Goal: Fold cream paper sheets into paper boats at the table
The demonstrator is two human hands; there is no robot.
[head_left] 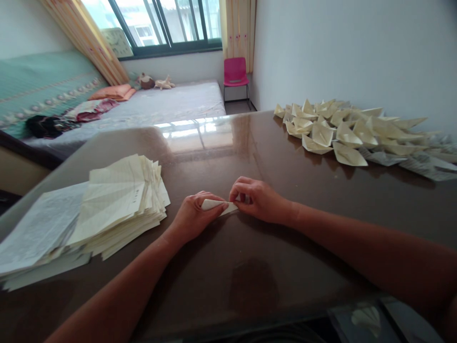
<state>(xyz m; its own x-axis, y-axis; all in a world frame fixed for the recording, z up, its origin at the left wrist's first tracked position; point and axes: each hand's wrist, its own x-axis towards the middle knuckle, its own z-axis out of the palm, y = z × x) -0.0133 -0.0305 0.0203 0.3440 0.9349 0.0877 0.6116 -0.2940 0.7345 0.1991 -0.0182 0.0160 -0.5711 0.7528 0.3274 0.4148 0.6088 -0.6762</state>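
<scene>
Between my two hands is a small folded piece of cream paper (228, 209), close to the middle of the brown table. My left hand (197, 213) pinches its left part, thumb along the near side and fingers behind. At its right end, my right hand (257, 199) grips the paper between thumb and bent fingers. Both hands partly cover the folds, so the exact shape is hidden. Left of my left hand lies a thick stack of loose cream paper sheets (114, 190), the top one creased. Folded paper boats (321, 134) are heaped at the far right.
The glossy brown table (214, 162) reflects the window (167, 24). Greyish printed sheets (39, 226) stick out from under the cream stack. Beyond the table are a bed (178, 102) and a pink chair (235, 72). A white wall (350, 52) runs behind the boats.
</scene>
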